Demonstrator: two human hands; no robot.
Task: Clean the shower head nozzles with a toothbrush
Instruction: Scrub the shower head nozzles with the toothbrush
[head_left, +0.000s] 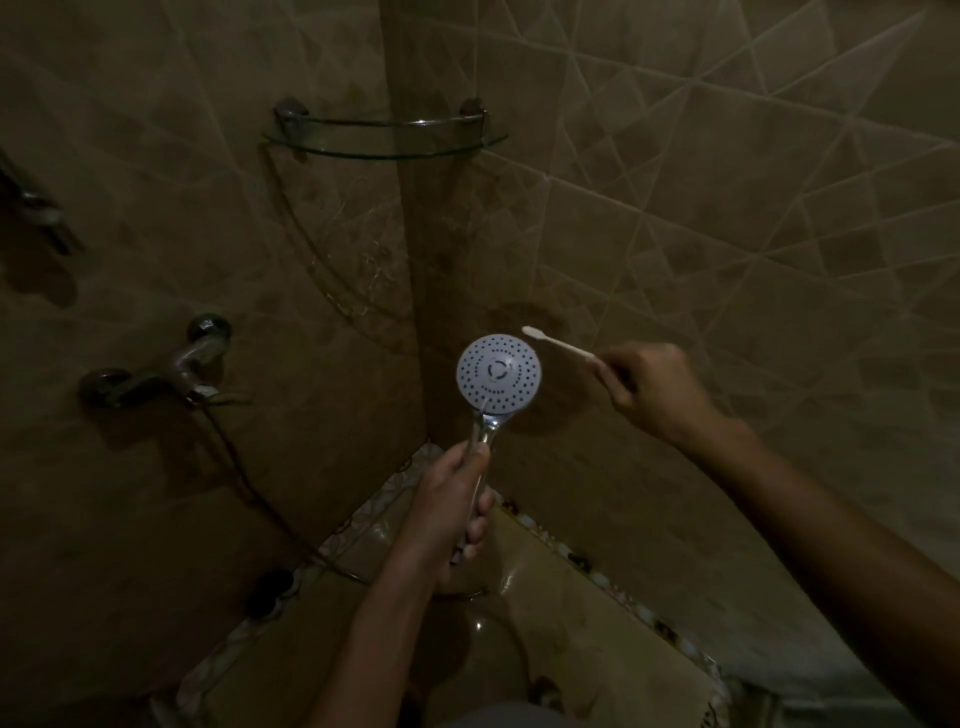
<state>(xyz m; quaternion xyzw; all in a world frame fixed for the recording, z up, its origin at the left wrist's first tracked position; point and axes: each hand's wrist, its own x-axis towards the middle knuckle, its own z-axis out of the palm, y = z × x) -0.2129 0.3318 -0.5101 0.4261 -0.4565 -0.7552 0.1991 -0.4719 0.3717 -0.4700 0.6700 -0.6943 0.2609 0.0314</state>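
White-faced shower head (498, 375), dotted with dark nozzles, held up in mid-air before the corner of the brown tiled walls (727, 208), face toward the camera. Chrome handle gripped by the left hand (457, 512), fingers curled round it, thumb on top. White toothbrush (558, 344) pinched at its handle end by the right hand (649, 387), bristle end pointing left, just beside the upper right rim of the shower head. Hose (236, 462) trailing down from the mixer tap (176, 364) on the left wall. Glass corner shelf (384, 140) higher up.
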